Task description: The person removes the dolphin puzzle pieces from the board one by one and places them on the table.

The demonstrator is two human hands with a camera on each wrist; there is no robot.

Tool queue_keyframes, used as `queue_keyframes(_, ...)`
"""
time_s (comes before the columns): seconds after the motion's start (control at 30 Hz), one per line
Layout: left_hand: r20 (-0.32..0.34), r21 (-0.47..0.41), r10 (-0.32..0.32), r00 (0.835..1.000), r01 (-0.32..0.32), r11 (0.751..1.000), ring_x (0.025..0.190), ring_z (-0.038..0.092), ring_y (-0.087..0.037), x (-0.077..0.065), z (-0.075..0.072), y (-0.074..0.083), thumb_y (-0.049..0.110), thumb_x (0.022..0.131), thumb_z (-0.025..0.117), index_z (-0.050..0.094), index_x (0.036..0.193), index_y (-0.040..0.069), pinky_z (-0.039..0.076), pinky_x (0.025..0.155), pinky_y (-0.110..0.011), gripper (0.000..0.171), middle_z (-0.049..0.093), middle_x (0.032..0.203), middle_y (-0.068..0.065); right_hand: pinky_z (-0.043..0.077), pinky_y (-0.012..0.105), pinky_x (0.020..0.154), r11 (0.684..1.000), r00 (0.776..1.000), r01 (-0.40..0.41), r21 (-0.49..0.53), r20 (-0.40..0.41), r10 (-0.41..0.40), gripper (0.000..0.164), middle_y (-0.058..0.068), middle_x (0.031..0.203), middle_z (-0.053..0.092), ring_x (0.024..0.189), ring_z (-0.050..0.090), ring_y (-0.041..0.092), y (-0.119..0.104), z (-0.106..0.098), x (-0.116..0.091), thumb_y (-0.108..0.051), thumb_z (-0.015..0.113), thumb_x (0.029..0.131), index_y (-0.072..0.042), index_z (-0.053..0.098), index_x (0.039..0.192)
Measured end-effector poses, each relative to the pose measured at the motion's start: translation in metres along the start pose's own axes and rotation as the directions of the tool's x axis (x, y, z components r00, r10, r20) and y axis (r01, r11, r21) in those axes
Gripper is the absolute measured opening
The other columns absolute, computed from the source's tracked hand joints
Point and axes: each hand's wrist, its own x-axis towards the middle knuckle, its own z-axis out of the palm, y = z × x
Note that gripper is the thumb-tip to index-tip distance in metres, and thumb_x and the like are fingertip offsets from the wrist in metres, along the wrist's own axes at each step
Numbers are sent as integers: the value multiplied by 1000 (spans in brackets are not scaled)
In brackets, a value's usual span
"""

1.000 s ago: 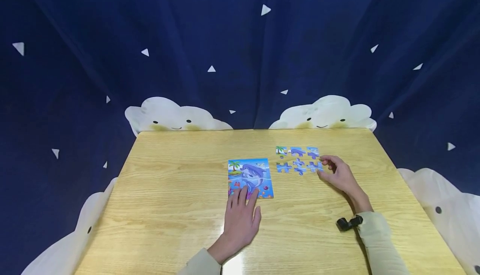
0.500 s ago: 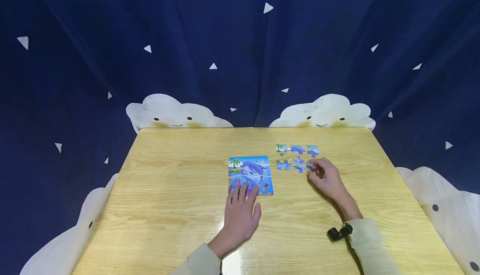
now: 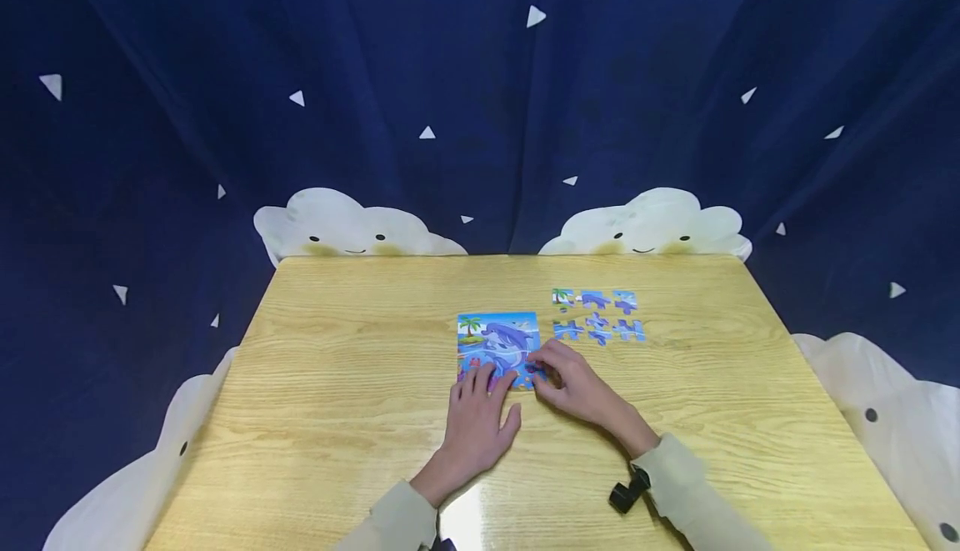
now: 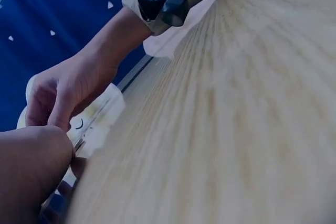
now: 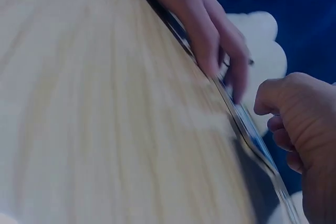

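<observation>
In the head view, a square dolphin picture card [image 3: 498, 334] lies on the wooden table. My left hand [image 3: 476, 422] rests its outstretched fingers on the card's lower part. At the card's lower right is my right hand [image 3: 573, 380], its thumb and fingers pinching a small, mostly hidden puzzle piece. To the right, separate dolphin puzzle pieces [image 3: 597, 328] lie in two rows, slightly apart. The left wrist view shows my right hand [image 4: 68, 90] with curled fingers, close beside the left one. From the right wrist, my left hand [image 5: 205, 24] appears with fingertips at the card.
The wooden table [image 3: 337, 351] extends around both hands. A dark blue curtain [image 3: 375, 76] with white triangles and smiling clouds hangs behind it. A black wrist camera [image 3: 628, 491] is strapped at the right sleeve.
My right hand has moved left from the right end of the puzzle rows to the picture card, uncovering the lower right piece. The left hand has stayed on the card.
</observation>
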Motion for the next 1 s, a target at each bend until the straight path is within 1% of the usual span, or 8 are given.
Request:
queue_keyframes(0.17,32,-115,-12,999,15,993,138,41,-35,5,-5,-3,37,102,56,60,140,19,39,102,-55,43,48,145,-10,49,22,66,1000,999,1,23,49,-2,34,5,97,62,79,56,15,-8,12,7,-2,75,88,-3,70,122)
queue_keyframes(0.4,-36,-255,-79,996,68,964,133,49,-31,10,-17,-23,26,97,65,62,135,8,44,103,-51,42,55,140,-10,48,23,65,997,990,-72,40,123,67,46,2,96,61,76,54,12,-8,15,12,-5,74,89,-2,64,133)
queue_keyframes(0.47,-38,-249,-101,994,89,964,140,47,-33,11,-21,-32,29,96,66,59,140,6,43,110,-54,51,54,146,-12,47,24,66,995,983,-93,26,163,88,49,0,96,59,75,52,11,-8,15,15,-9,73,91,-4,62,139)
queue_keyframes(0.57,18,-211,-104,994,105,972,152,35,-36,12,-28,-47,40,97,65,51,151,4,35,119,-56,66,46,159,-15,48,31,72,992,967,-120,-25,224,122,54,1,98,59,80,53,15,-11,15,20,-19,73,96,-8,57,146)
queue_keyframes(0.7,119,-157,-77,990,96,983,157,25,-34,17,-35,-68,57,97,59,40,161,9,27,124,-57,82,35,168,-11,53,43,91,981,938,-134,-142,300,172,57,8,120,64,105,64,24,-19,15,28,-31,69,100,-10,54,151)
queue_keyframes(0.8,168,-145,-38,985,63,987,159,23,-31,19,-39,-82,64,97,56,34,165,15,25,124,-57,87,31,170,-6,55,39,84,968,911,-124,-219,361,199,55,8,120,63,96,64,23,-28,15,35,-32,66,102,-7,56,150)
queue_keyframes(0.87,183,-142,-2,983,28,989,159,23,-30,20,-40,-90,67,97,56,32,166,18,25,124,-57,88,29,171,-3,49,33,70,959,896,-114,-261,391,212,54,4,106,57,77,54,17,-33,15,39,-30,65,102,-5,57,148)
queue_keyframes(1.0,169,-143,62,984,-37,989,158,25,-30,21,-40,-100,67,96,56,33,165,19,27,122,-58,87,30,171,0,47,30,68,948,896,-86,-306,392,207,54,4,105,54,74,47,12,-40,19,45,-27,66,100,1,58,145)
